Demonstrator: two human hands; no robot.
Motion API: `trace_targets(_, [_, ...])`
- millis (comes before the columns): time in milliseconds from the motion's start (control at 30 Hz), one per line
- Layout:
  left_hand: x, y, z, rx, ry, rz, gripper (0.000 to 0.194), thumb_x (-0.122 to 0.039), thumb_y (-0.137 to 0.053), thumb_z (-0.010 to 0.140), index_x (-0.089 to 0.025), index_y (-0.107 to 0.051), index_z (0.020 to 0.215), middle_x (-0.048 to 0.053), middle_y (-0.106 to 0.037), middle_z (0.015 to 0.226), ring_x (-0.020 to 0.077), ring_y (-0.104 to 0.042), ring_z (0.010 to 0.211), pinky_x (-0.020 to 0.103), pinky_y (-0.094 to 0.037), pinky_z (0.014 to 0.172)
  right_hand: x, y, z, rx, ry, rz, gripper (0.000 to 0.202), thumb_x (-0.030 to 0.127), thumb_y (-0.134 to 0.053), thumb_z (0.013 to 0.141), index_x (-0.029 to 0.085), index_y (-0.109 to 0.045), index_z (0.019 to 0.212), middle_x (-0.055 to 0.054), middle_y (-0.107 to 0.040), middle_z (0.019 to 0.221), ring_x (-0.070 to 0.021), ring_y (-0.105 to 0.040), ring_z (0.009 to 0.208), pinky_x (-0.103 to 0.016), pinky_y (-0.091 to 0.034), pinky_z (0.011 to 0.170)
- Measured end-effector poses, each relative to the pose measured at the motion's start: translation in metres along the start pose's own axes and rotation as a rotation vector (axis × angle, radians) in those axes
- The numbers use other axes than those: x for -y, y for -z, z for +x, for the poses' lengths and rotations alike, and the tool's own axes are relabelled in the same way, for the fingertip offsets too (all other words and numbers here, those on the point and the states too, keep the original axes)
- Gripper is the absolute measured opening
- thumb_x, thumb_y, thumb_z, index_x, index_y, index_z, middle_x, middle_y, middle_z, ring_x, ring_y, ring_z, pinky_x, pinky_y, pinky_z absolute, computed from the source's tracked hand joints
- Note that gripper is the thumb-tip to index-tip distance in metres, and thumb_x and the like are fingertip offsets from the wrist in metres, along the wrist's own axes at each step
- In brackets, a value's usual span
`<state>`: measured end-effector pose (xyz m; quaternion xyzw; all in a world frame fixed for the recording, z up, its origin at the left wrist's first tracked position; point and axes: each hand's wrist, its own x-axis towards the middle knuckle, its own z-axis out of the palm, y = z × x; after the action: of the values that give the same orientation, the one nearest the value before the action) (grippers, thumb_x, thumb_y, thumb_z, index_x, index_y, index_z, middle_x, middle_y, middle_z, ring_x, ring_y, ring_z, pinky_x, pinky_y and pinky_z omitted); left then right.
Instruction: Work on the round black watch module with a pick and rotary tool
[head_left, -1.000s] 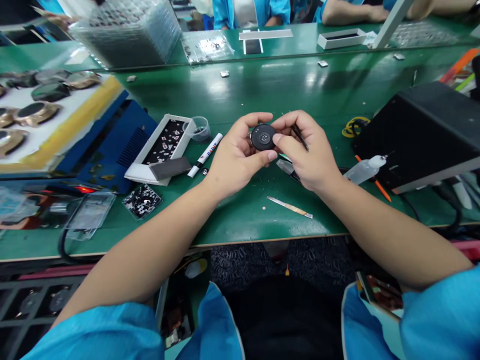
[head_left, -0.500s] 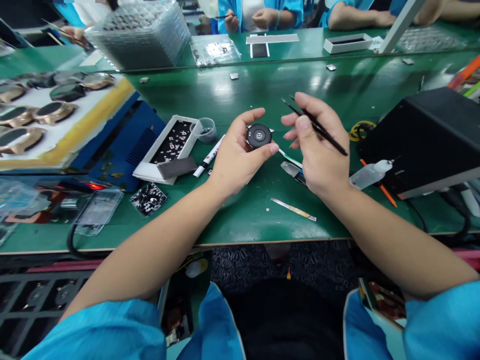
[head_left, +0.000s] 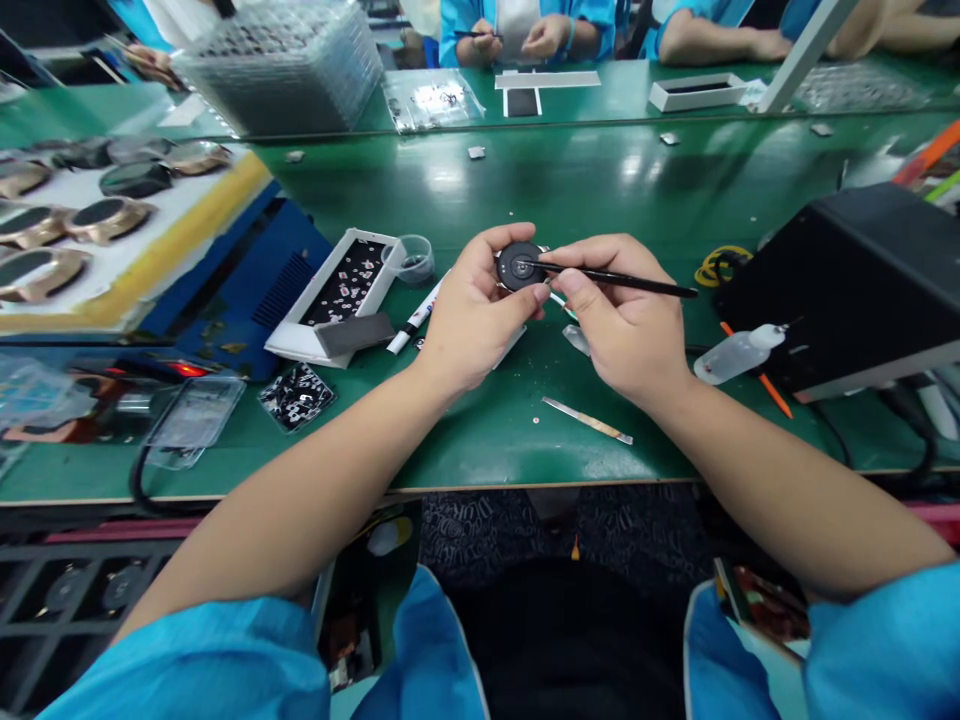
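A round black watch body [head_left: 516, 268] is held between the thumb and fingers of my left hand [head_left: 477, 315], its back with a central sensor facing up. My right hand [head_left: 628, 325] grips black tweezers [head_left: 637, 282], whose tips reach the middle of the watch back. Beneath my right hand lie a clear-capped tool [head_left: 576, 339] and a thin green-and-white stick, both partly covered. A flat metal blade [head_left: 589, 420] rests on the green table nearer to me.
At left stand a white box of small parts [head_left: 349, 285], a round clear cup [head_left: 414, 260], a marker and a blue machine [head_left: 225, 270] bearing watches. A black device [head_left: 855, 280] and a bottle [head_left: 739, 354] stand at right. People sit opposite.
My right hand has moved left and turned, bringing the tweezers from a raised position down to the watch back. The watch has stayed in my left hand.
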<state>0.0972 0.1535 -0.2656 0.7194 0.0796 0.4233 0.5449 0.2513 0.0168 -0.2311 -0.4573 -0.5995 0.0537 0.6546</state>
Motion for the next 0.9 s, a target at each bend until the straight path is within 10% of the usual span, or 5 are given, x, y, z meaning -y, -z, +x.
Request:
trace_targets(333, [0.0005, -0.0010, -0.0048, -0.004, -0.060, 0.128, 0.074, -0.066, -0.095, 0.101, -0.034, -0.063, 0.160, 0.006, -0.081, 0.136, 0.0209, -0.084, 0.106, 0.039, -0.078, 0.093, 0.0042, -0.0005, -0.0005, -0.004, 0.114, -0.030, 0.018, 0.017, -0.079, 0.108, 0.028, -0.089, 0.117, -0.001, -0.091, 0.113, -0.0186, -0.087, 0.102, -0.036, -0.072, 0.088])
trace_targets(900, [-0.0003, 0.0039, -0.0060, 0.015, -0.120, 0.261, 0.064, -0.046, -0.090, 0.104, -0.034, -0.064, 0.161, 0.005, -0.082, 0.143, 0.0249, -0.088, 0.122, 0.042, -0.080, 0.100, -0.0018, -0.0016, 0.0023, -0.015, 0.285, -0.024, 0.020, 0.010, -0.078, 0.108, 0.027, -0.087, 0.114, -0.002, -0.093, 0.113, -0.0187, -0.090, 0.108, -0.035, -0.074, 0.099])
